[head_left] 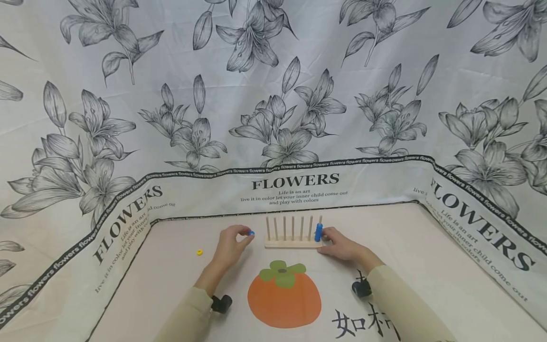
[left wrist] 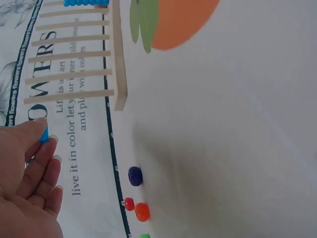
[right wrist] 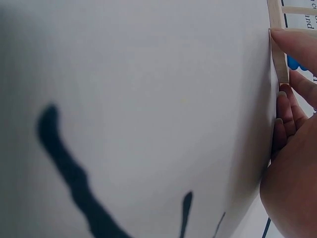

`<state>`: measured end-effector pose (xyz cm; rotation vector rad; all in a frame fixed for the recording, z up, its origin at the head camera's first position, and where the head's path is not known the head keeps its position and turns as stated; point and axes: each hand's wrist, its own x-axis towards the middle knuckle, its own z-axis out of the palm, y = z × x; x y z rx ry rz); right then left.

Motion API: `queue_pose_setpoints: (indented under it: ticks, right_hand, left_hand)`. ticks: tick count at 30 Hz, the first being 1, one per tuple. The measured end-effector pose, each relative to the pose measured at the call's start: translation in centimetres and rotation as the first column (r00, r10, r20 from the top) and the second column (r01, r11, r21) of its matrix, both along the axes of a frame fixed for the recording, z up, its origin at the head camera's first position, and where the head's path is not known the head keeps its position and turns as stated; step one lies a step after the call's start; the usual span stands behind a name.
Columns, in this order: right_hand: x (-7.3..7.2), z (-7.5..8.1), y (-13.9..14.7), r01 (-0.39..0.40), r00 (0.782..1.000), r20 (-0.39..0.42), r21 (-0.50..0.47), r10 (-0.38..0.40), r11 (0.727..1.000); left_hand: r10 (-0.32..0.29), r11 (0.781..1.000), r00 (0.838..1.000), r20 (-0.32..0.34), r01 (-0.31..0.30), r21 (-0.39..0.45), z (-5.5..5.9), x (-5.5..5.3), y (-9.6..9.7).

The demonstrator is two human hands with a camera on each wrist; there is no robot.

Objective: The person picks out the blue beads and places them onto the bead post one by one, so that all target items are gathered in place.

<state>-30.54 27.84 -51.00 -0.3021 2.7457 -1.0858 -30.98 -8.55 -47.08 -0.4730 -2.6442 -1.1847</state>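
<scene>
A wooden peg rack with several upright pegs stands on the cloth. Its rightmost peg carries a stack of blue beads; the other pegs are bare. To the left of the rack, my left hand pinches one blue bead between thumb and forefinger, raised and apart from the pegs. My right hand grips the right end of the rack's base, thumb at the front edge and the other fingers around the end. Part of the blue stack is hidden by this hand in the right wrist view.
A yellow bead lies left of my left hand. In the left wrist view lie a dark blue bead, a red bead, an orange bead and a green one. A printed persimmon marks the cloth before the rack.
</scene>
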Motion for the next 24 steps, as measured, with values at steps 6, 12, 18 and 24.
queue_pose_setpoints:
  ticks: [6, 12, 18, 24]
  right_hand:
    - [0.8, 1.2, -0.3, -0.033, 0.999, -0.009, 0.041, 0.034, 0.999]
    - [1.0, 1.5, -0.4, -0.042, 0.999, -0.020, 0.039, 0.043, 0.998]
    - [0.9, 1.3, -0.5, -0.036, 0.999, -0.017, 0.031, 0.037, 0.999]
    - [1.1, 1.6, -0.5, -0.033, 0.999, -0.015, 0.042, 0.034, 0.999]
  left_hand:
    - [-0.037, 0.999, 0.999, -0.035, 0.036, -0.010, -0.1, 0.5, 0.7]
    - [-0.084, 0.996, 0.994, -0.065, 0.085, 0.015, -0.1, 0.9, 1.4]
    - [-0.109, 0.993, 0.992, -0.069, 0.111, 0.035, -0.2, 1.3, 2.4]
    - [-0.159, 0.983, 0.982, -0.103, 0.167, 0.070, 0.1, 1.6, 3.8]
